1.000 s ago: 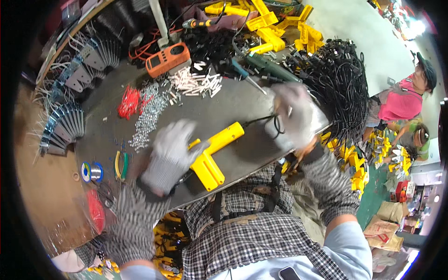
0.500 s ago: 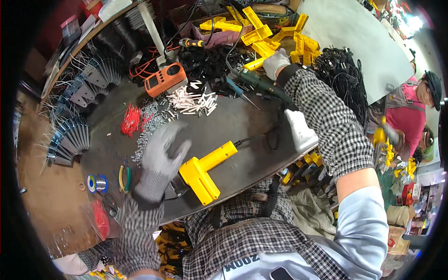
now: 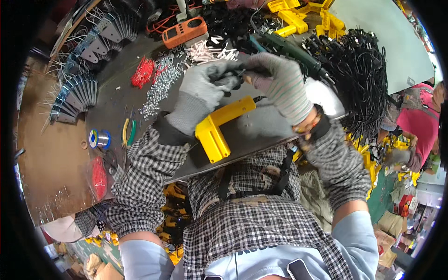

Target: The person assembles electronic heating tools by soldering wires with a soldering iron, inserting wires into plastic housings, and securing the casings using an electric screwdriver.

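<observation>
Both my hands wear grey gloves and meet above the middle of the table. My left hand (image 3: 200,88) is closed, its dark fingertips curled in beside the right one. My right hand (image 3: 282,86), in a striped glove, has its fingers pinched together close to the left fingertips. Something small and dark seems to sit between them, but blur hides what it is. Just below the hands lies a yellow T-shaped plastic housing (image 3: 214,140) with a black cord leaving its handle end. Neither hand appears to grip it.
Beyond my hands lie white sleeves (image 3: 205,52), screws (image 3: 161,86), red pieces (image 3: 143,73) and an orange meter (image 3: 185,32). A green power screwdriver (image 3: 294,51) and black cords (image 3: 354,79) are at right. Solder wire (image 3: 99,138) and cutters (image 3: 129,132) lie left. A co-worker (image 3: 415,121) is at far right.
My right hand has come back from the yellow housings at the far side to the middle. My left hand has moved up and right to meet it. The view has shifted.
</observation>
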Demonstrator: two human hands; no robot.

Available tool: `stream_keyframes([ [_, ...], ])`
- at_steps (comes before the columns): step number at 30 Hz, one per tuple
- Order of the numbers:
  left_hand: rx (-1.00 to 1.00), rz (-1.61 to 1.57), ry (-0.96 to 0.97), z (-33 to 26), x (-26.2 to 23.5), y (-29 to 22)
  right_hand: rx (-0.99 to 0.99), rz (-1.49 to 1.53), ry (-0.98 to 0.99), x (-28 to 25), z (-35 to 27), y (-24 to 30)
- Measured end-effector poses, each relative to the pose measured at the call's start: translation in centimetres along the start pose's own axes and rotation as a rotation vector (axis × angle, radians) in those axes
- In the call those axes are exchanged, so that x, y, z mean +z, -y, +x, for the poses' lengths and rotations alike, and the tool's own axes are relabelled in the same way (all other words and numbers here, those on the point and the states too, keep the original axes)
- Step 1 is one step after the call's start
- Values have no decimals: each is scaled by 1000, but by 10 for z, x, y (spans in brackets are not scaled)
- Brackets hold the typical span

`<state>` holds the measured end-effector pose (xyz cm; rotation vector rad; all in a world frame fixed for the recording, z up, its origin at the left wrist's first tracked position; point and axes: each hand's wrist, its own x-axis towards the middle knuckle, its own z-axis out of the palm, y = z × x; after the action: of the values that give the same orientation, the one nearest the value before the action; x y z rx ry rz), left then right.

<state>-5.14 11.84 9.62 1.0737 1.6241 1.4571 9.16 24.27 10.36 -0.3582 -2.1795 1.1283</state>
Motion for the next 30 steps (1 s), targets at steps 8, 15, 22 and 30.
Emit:
stream_keyframes([
  [8, -241, -124, 38, -41, -35, 32, 139, 2, -123, 59, -85, 3],
  [15, -242, 107, 119, -38, -42, 25, 510, 535, -189, 79, -100, 2],
  [22, 384, 1240, 477, -16, -36, 0, 634, 761, -336, 105, -113, 6],
  [30, 302, 1475, 598, -17, -37, -11, 83, -387, -320, 19, -61, -45],
])
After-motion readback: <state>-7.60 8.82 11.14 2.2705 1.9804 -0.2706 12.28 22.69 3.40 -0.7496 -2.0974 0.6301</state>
